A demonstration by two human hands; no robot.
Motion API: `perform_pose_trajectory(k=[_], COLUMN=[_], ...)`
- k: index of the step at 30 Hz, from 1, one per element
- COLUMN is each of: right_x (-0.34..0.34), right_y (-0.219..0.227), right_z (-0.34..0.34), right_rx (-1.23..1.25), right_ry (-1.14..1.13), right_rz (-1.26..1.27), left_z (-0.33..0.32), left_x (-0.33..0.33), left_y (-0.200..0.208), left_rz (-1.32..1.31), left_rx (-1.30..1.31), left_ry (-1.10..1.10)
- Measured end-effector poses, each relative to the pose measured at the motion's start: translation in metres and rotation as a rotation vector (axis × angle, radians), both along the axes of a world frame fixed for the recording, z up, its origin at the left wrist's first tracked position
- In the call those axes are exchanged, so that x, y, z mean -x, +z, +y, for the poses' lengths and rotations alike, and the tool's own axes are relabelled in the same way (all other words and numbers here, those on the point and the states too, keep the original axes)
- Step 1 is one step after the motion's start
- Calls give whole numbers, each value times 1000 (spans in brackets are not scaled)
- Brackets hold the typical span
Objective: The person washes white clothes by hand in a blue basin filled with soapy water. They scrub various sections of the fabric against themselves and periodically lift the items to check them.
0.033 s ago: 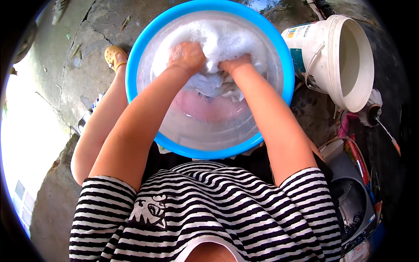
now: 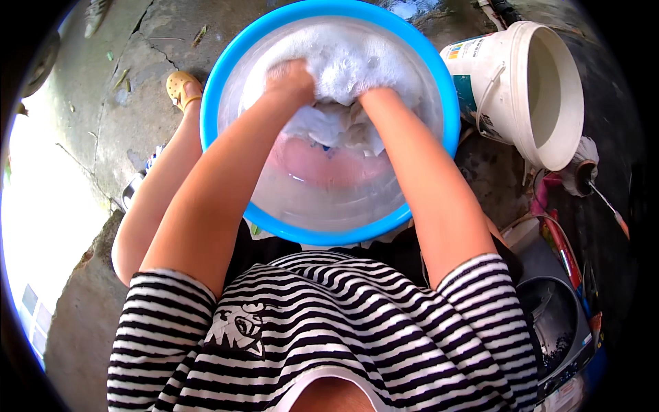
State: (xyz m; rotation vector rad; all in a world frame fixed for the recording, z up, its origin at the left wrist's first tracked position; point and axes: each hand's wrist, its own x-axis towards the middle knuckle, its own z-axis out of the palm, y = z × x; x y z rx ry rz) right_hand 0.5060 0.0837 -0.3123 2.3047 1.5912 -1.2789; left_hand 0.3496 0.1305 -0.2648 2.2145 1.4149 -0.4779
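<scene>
A: State the position of the cloth point(image 2: 314, 125).
B: Inside the basin point(image 2: 210, 117), bunched and pale, partly covered by the foam point(image 2: 350, 51).
A: Expected handling?
B: Judged soft and limp, heavy from soaking, slippery, not fragile. Recommended hold: a thick gathered fold at the exposed near side, using both palms; a fingertip pinch would probably slip.
A: Where does it lie relative to the hands?
B: The exposed part lies on the near side of both, roughly between them. The left hand point(image 2: 292, 81) is at its far left, the right hand point(image 2: 375, 96) at its far right.
A: Condition of the hands?
B: Apart from each other. Left appears bent, fingers largely obscured; right is sunk in foam. Whether either is closed on cloth, I cannot tell.
</scene>
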Motion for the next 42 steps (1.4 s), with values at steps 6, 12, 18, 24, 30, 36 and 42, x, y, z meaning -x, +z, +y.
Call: perform_pose_trajectory(k=[6, 12, 18, 24, 30, 36, 42], right_x=[36, 67, 51, 37, 16, 38, 32], right_y=[95, 109, 67, 80, 40, 130, 157], right_z=[-28, -118, -96, -19, 9, -40, -103], right_rx=[-480, -776, -714, -36, 27, -583, -286], right_ry=[-227, 75, 208, 288, -49, -299, -120], right_rz=[-36, -207, -288, -127, -88, -35, 28], left_z=[-26, -136, -92, -24, 24, -22, -64], left_x=[10, 41, 36, 16, -2, 27, 71], left_y=[55, 63, 25, 30, 39, 76, 107], left_rz=[-373, -234, -298, -100, 29, -605, -427], left_rx=[-268, -434, -457, -38, 355, -283, -49], left_ry=[58, 43, -220, -199, -193, 15, 15])
